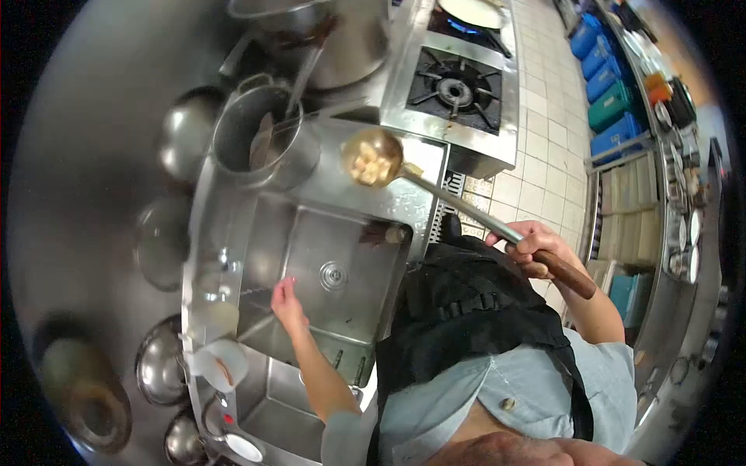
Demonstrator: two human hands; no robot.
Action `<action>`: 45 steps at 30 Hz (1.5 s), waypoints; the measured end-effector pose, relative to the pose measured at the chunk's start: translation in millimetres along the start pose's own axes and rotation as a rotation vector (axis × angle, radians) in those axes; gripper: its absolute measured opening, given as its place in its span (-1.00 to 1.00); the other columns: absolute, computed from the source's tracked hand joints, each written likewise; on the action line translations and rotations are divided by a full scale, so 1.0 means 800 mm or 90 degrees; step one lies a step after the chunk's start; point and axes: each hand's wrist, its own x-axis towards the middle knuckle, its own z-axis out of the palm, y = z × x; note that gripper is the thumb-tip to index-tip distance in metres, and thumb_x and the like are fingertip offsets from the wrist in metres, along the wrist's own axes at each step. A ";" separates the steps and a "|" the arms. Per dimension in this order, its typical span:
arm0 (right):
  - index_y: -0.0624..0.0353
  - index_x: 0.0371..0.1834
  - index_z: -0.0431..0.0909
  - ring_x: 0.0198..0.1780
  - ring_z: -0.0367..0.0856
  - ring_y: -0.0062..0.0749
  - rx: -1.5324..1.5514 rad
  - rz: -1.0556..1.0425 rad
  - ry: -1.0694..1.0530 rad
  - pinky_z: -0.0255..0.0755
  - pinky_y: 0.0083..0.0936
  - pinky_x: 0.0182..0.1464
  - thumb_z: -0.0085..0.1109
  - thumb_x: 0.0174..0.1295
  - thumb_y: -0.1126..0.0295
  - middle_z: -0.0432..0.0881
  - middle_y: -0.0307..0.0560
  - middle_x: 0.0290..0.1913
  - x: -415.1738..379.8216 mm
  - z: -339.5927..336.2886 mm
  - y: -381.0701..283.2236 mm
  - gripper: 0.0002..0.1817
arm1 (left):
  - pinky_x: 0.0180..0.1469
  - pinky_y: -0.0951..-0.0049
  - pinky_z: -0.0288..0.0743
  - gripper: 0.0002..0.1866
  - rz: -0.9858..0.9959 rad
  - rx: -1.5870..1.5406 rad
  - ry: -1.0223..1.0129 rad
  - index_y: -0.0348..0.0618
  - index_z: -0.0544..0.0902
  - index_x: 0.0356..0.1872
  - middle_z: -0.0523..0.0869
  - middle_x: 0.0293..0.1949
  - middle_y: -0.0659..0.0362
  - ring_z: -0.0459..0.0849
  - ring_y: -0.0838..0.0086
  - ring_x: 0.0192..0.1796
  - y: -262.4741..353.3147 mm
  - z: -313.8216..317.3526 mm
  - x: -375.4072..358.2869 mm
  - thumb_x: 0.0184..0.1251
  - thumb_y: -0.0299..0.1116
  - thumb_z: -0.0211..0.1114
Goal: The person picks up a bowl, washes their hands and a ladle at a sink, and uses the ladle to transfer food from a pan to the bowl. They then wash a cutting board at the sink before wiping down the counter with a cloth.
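My right hand is closed around the handle of a long ladle, just above its brown wooden end. The ladle's round bowl hangs over the metal counter beside the sink and holds pale, chunky pieces of food. Over the steel sink, my left hand is raised with its fingers loosely stretched, and I see nothing in it. A deep metal pot stands behind the sink, left of the ladle bowl, with a long utensil leaning in it.
At the far right of the counter is a gas stove, with a pan over a blue flame. Taps line the sink's back edge. A white translucent jug stands near them. Several metal bowls hang along the wall. Blue bins and shelves stand across the tiled floor.
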 end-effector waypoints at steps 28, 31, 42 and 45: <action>0.41 -0.07 0.51 -0.42 0.53 -0.40 -0.622 -0.328 0.419 0.47 -0.40 -0.36 0.19 0.17 0.36 0.56 -0.07 -0.38 0.203 -0.401 -0.516 -0.65 | -0.22 0.70 0.45 -0.71 -0.232 -0.118 0.044 -0.27 0.59 0.08 0.65 -0.26 0.28 0.57 0.69 -0.24 0.089 0.214 -0.285 0.48 -0.33 0.27; 0.40 0.04 0.49 -0.42 0.53 -0.43 -0.665 -0.389 0.439 0.47 -0.42 -0.36 0.18 0.19 0.35 0.55 -0.08 -0.37 0.174 -0.413 -0.500 -0.59 | -0.17 0.62 0.46 -0.69 -0.258 -0.090 0.068 -0.29 0.59 0.11 0.66 -0.22 0.27 0.58 0.65 -0.22 0.115 0.233 -0.281 0.47 -0.34 0.28; 0.23 -0.06 0.52 -0.38 0.47 -0.56 -0.479 -0.371 0.712 0.40 -0.50 -0.32 0.17 0.35 0.30 0.47 -0.26 -0.42 -0.068 -0.463 -0.232 -0.76 | 0.28 0.44 0.41 -0.56 -0.109 0.196 -0.442 -0.36 0.53 0.28 0.66 0.16 0.05 0.59 0.43 0.18 0.180 0.311 -0.120 0.46 -0.40 0.28; 0.23 -0.13 0.56 -0.42 0.42 -0.58 -0.393 -0.337 0.785 0.37 -0.52 -0.38 0.17 0.35 0.28 0.48 -0.29 -0.44 -0.116 -0.456 -0.158 -0.77 | 0.35 0.40 0.37 -0.53 -0.087 0.255 -0.536 -0.36 0.49 0.31 0.60 0.26 -0.03 0.56 0.37 0.28 0.238 0.356 -0.112 0.45 -0.40 0.29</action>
